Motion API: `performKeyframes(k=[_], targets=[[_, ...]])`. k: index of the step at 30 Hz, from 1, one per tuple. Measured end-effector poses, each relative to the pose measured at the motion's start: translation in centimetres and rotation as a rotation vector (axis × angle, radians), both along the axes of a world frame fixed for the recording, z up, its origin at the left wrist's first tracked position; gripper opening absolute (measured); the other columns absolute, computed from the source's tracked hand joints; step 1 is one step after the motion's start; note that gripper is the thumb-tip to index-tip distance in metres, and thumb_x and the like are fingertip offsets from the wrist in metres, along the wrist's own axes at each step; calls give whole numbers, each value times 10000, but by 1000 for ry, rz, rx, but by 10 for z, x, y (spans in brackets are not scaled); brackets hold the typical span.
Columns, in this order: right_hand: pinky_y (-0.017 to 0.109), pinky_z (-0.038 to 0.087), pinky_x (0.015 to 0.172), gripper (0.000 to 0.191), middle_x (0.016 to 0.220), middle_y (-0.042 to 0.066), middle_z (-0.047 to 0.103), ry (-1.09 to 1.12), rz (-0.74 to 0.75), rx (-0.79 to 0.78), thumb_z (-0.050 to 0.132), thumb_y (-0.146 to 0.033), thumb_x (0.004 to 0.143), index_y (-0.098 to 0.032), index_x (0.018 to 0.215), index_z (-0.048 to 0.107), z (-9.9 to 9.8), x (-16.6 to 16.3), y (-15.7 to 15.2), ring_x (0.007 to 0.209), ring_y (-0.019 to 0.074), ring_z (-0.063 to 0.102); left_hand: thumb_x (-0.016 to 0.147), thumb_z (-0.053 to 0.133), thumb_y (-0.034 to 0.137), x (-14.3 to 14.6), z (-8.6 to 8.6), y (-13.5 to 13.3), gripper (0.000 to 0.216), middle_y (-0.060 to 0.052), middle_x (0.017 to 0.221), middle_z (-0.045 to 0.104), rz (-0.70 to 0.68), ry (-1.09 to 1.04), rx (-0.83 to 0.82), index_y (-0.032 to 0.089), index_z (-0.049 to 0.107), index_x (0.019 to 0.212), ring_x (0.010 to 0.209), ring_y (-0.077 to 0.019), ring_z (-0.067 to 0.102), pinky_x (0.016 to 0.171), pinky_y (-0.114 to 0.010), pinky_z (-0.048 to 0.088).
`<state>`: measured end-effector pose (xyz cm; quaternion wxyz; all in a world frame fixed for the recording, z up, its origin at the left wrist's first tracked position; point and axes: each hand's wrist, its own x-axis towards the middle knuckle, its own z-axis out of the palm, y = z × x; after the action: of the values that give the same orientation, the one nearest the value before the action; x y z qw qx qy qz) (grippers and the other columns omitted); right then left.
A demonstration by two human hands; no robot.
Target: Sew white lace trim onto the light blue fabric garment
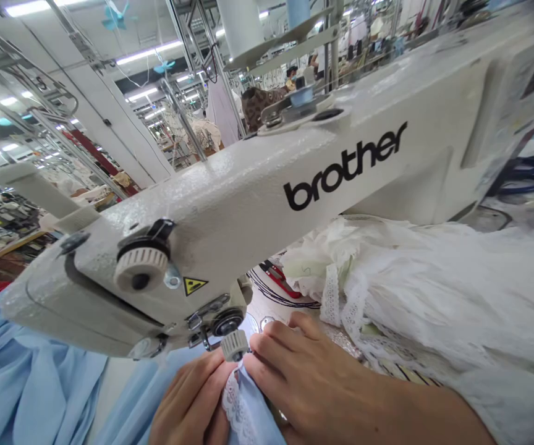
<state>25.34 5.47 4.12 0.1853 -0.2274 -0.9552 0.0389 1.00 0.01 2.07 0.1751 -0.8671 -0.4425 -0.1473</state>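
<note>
My left hand (190,402) and my right hand (313,383) meet at the bottom centre, just below the head of a white Brother sewing machine (248,198). Between them lies light blue fabric (253,414) with a strip of white lace trim (232,398). The left hand's fingers are curled and pinch the lace edge. The right hand's fingers are bent and press down on the blue fabric next to the machine's small ribbed knob (234,345). The needle area is hidden behind the machine head.
More light blue fabric (30,383) is heaped at the lower left. A pile of white lace garments (434,290) fills the right side under the machine arm. Blue-handled scissors (524,176) lie at far right. Thread cones (241,25) stand behind; other workstations and people are farther back.
</note>
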Motion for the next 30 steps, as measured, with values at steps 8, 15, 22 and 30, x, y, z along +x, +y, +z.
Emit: performKeyframes(k=[8, 15, 22, 30], targets=[[421, 398, 825, 200, 1025, 98, 647, -5, 22, 15, 513, -261, 957, -129, 1027, 645, 4, 2, 0, 893, 246, 533, 911, 516, 199, 1, 2, 1, 284, -83, 1188, 682, -5, 2, -16, 172, 585, 1186, 1113, -145, 647, 1016, -220, 479], [410, 406, 788, 207, 944, 86, 656, 25, 64, -54, 448, -150, 941, -128, 986, 648, 4, 1, 2, 831, 227, 528, 946, 493, 249, 1, 3, 0, 277, -86, 1186, 687, 13, -8, -35, 169, 582, 1196, 1097, -146, 658, 997, -213, 493], [353, 417, 787, 263, 947, 69, 658, -7, 163, -54, 382, -92, 988, -134, 978, 642, 14, 5, 2, 845, 199, 526, 965, 483, 259, 7, 9, 0, 246, -51, 1196, 677, 31, -117, -100, 204, 591, 1179, 1109, -117, 648, 1002, -181, 481], [339, 427, 833, 295, 953, 59, 670, 21, 229, 1, 383, -82, 1012, -127, 991, 673, 13, 11, 0, 898, 184, 560, 923, 539, 212, 6, 7, 0, 241, -61, 1163, 688, 1, -92, -59, 195, 598, 1156, 1087, -135, 658, 1006, -207, 489]])
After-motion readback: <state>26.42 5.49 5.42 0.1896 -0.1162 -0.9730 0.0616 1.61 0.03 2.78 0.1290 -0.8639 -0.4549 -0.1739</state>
